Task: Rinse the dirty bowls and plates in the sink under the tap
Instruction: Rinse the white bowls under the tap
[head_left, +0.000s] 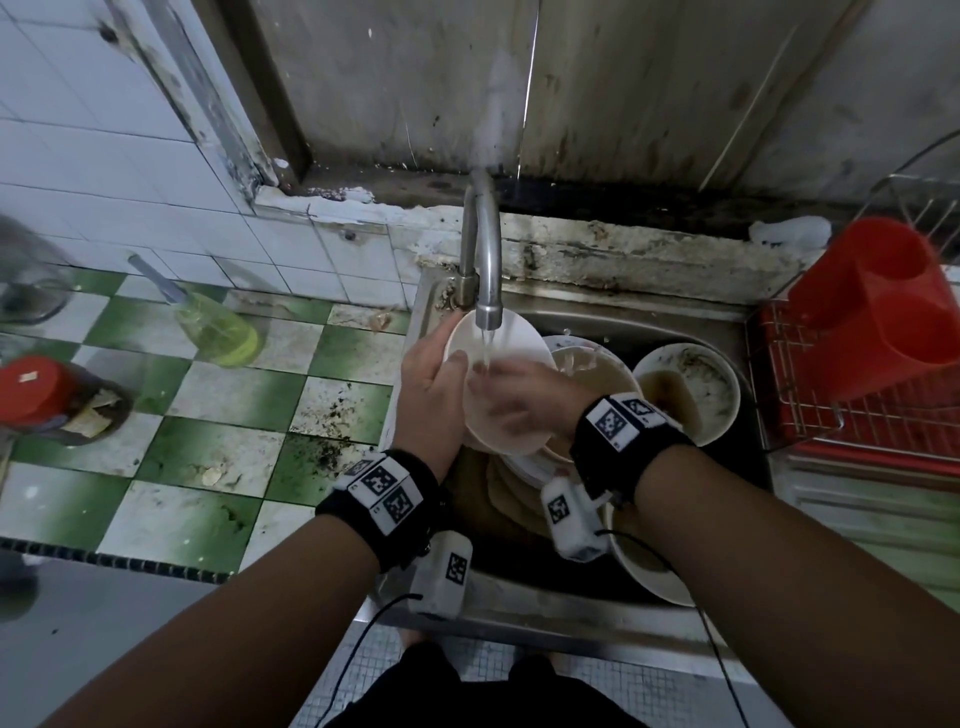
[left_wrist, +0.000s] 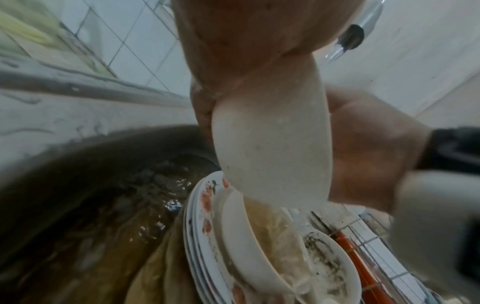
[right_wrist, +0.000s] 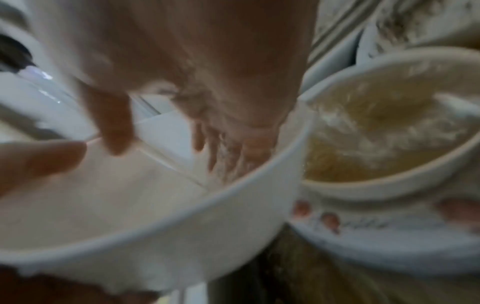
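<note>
White ceramic bowl (head_left: 496, 384) is sitting tilted under the tap (head_left: 483, 270), with the stream landing inside it. Head view: the left hand (head_left: 431, 395) is gripping the bowl's left rim, thumb curled over the edge, holding it angled, probably so dirty water drains into the sink (head_left: 649, 312). The right hand (head_left: 524, 400) is inside the bowl with fingers spread flat on the wall. It's blurred, so likely rubbing, not gripping. Directly under the bowl is a stack of dirty plates (head_left: 524, 467); just right of it, 2 more dirty bowls: the murky-water bowl (head_left: 597, 374) and the speckled bowl (head_left: 688, 389). Red drying rack (head_left: 857, 374) is standing right of the sink, probably where rinsed items go.

Left wrist view: left-hand fingers (left_wrist: 205, 107) are wrapping the bowl's outer wall, with the bowl (left_wrist: 270, 133) edge-on and near vertical. The tap spout (left_wrist: 355, 39) is running above right. Brown water is pooling in the sink basin (left_wrist: 91, 195).

Right wrist view: blurry. Right-hand fingers (right_wrist: 233, 144) are lying extended against the inner wall, with water running over them; no curl round anything. The left thumb (right_wrist: 39, 162) is hooked over the rim.

Judgement: 1 bowl mid-rinse, the rest of the pile not yet rinsed.
</note>
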